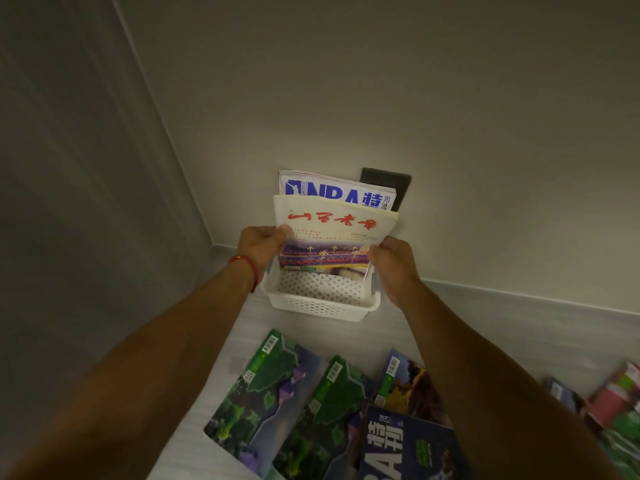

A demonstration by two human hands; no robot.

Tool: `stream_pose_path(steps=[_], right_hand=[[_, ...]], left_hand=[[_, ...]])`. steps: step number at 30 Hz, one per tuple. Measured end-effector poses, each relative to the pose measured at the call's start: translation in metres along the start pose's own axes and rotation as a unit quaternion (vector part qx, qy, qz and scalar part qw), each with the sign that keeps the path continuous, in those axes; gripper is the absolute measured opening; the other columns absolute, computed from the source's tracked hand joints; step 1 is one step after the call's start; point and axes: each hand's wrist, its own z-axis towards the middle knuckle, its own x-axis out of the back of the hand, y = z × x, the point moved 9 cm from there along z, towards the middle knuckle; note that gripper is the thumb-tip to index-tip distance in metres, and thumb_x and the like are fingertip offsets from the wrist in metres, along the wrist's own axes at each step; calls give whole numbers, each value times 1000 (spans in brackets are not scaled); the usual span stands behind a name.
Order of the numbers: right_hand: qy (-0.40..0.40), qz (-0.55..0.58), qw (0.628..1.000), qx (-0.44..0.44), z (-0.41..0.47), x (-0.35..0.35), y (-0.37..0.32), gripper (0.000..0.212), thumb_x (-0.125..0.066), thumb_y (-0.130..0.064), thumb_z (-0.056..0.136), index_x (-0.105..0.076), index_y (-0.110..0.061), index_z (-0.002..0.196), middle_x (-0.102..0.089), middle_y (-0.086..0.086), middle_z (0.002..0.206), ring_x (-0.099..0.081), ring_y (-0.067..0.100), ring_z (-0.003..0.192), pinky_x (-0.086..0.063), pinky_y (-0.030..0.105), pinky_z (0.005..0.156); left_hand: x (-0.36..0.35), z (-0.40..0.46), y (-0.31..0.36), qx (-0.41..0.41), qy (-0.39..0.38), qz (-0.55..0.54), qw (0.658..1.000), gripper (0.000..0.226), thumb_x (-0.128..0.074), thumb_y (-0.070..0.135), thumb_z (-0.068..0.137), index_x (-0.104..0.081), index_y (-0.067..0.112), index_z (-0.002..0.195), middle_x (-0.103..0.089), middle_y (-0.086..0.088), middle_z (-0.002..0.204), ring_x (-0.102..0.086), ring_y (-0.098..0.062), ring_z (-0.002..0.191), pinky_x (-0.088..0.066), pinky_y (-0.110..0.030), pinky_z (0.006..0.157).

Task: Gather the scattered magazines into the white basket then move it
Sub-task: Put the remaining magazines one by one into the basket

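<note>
head view, looking down into a room corner. i see both hands up at the white basket (320, 299), which sits on the pale floor (485, 327) against the wall (381, 98).

left hand (261, 245): fingers curled round the left edge of a cream magazine (334, 233) with red script, thumb on the cover. red cord (247, 266) on that wrist.
right hand (393, 263): gripping the same magazine at its right edge, fingers wrapped behind.

cream magazine stands upright, lower edge inside the basket. behind it, also upright in the basket, a white and blue nba magazine (337, 194), leaning on the wall in front of a dark wall plate (398, 185).

still on the floor near me: two green magazines (263, 400) side by side, a brown one (412, 386) next to them, a dark blue one (412, 448) overlapping it, and a pink and green pile (616, 403) at far right, partly hidden by my right forearm.
</note>
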Motion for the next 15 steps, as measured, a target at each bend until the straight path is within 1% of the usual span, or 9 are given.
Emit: stream_pose_path(steps=[2, 3, 5, 7, 8, 9, 11, 13, 15], right_hand=[[-10, 43, 999, -13, -2, -3, 2, 23, -55, -4, 92, -65, -7, 113, -73, 9, 108, -72, 25, 95, -60, 40, 79], [-12, 55, 998, -19, -2, -2, 3, 18, -56, -3, 92, -60, -4, 110, -71, 10, 106, -71, 25, 95, -60, 39, 78], [-13, 66, 997, -23, -4, 2, 2, 20, -59, -3, 91, -52, -16, 104, -65, 1, 96, -70, 15, 87, -57, 29, 68], [-28, 29, 999, 6, -9, 9, -1, 22, -62, -5, 90, -55, -26, 95, -62, -10, 89, -71, 5, 77, -56, 20, 60], [-37, -5, 999, 20, -14, 14, -1, 19, -62, -7, 90, -60, -24, 97, -65, -7, 95, -71, 4, 80, -60, 24, 65], [-48, -32, 998, 27, -20, 19, 2, 22, -62, -7, 90, -63, -22, 106, -67, 0, 108, -70, 9, 92, -61, 34, 78], [-48, -61, 997, 10, -33, 40, 20, 45, -63, -3, 89, -56, -18, 131, -57, 6, 132, -61, 24, 113, -53, 46, 97], [-37, -109, 993, 7, -50, 70, 41, 55, -62, -3, 89, -47, -23, 138, -52, 7, 136, -59, 29, 114, -53, 50, 96], [-39, -180, 983, 24, -70, 100, 63, 53, -63, -6, 89, -48, -23, 138, -54, 7, 133, -61, 28, 109, -54, 48, 94]], left_hand=[[-5, 1, 0, -1, -7, -11, 1000, 16, -74, 22, 84, -74, 16, 99, -75, -6, 100, -71, -22, 90, -55, -50, 98], [-7, 2, -1, 5, -10, -14, 1000, 36, -76, 18, 81, -69, 11, 116, -73, -8, 110, -69, -24, 97, -53, -49, 101], [-9, 4, -2, 19, -9, -21, 1000, 71, -75, 9, 82, -43, 6, 145, -59, -12, 137, -60, -29, 119, -48, -48, 107], [-12, 4, -5, 24, -24, -25, 999, 78, -67, -1, 86, -29, 9, 153, -44, -13, 152, -49, -31, 134, -44, -49, 110], [-14, 3, -8, 25, -30, -16, 999, 78, -64, -3, 87, -27, 11, 154, -39, -12, 156, -45, -31, 137, -43, -48, 111], [-13, 0, -9, 23, -31, 0, 999, 77, -64, -3, 88, -27, 12, 154, -37, -11, 157, -44, -30, 138, -43, -46, 111], [-12, -12, -8, -3, -8, 51, 999, 65, -63, 0, 90, -37, 10, 148, -43, -14, 152, -50, -28, 130, -46, -41, 107], [-14, -35, -1, -54, 43, 123, 990, 47, -60, -1, 89, -53, 10, 133, -56, -17, 138, -57, -28, 119, -49, -36, 100], [-28, -74, 4, -114, 70, 165, 977, 35, -56, -5, 85, -63, 8, 116, -65, -17, 123, -62, -32, 112, -51, -34, 93]])
